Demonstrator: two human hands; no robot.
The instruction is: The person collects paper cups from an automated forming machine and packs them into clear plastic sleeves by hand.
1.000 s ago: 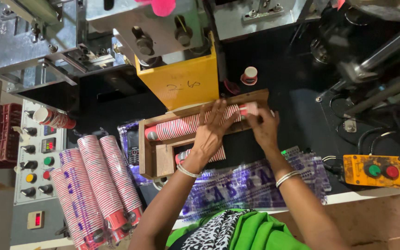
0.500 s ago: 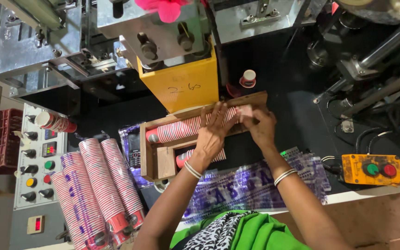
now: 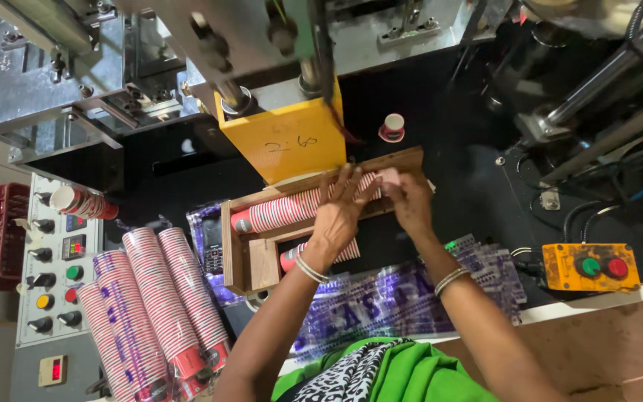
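Cups (image 3: 292, 208): a red-and-white striped stack lying on its side in the upper slot of the wooden tray (image 3: 236, 253), under the yellow block (image 3: 284, 141) of the machine. A shorter stack (image 3: 321, 257) sits in the lower slot, partly hidden by my left forearm.

Going left to right:
- Control panel (image 3: 57, 268) far left, knobs plus green, yellow and red buttons. One loose cup stack (image 3: 80, 202) lies above it.
- Bagged cup stacks (image 3: 150, 313) lean just left of the tray, several side by side.
- Phone (image 3: 213, 246) lies flat between bags and tray.
- My left hand (image 3: 340, 216) is spread flat, fingers splayed over the right end of the long stack, pressing on it rather than closed around it.
- My right hand (image 3: 407, 201) is just beside it at the tray's right end, fingers curled on the stack's end; can't tell how much it actually grips.
- Single cup (image 3: 392, 128) stands alone on the black deck above the tray.
- Purple printed film (image 3: 381, 305) lies under both forearms.
- Orange button box (image 3: 591, 266) far right, green and red buttons, well apart from both hands.
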